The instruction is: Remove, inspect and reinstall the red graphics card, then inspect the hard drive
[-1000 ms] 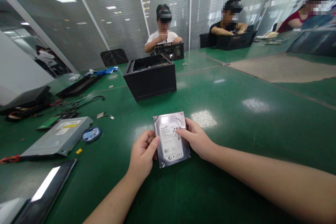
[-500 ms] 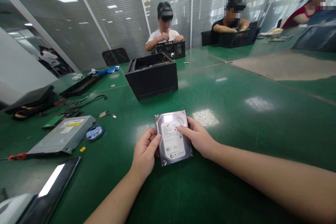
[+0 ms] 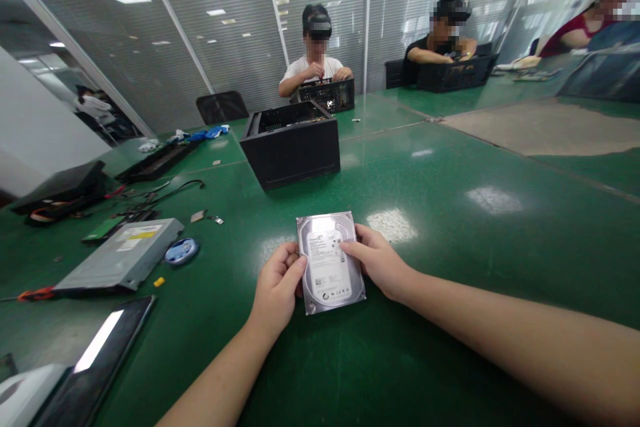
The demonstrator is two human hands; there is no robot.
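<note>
Between my hands is a silver hard drive, its white label facing up toward me. My left hand grips its left edge, thumb on the top face and fingers curled beneath. On the opposite edge my right hand is closed, with the thumb lying over the label. The fingertips under the drive are hidden. Beyond it on the green table stands a black computer case with its top side open.
Left of my hands lie a grey optical drive, a blue round container, a small yellow piece, a dark glossy panel and cables. Across the table, people work at a black case and another case.
Both hands keep the same hold on the hard drive. The view has shifted slightly, so the surroundings sit a little further right. The drive's tilt looks slightly different.
</note>
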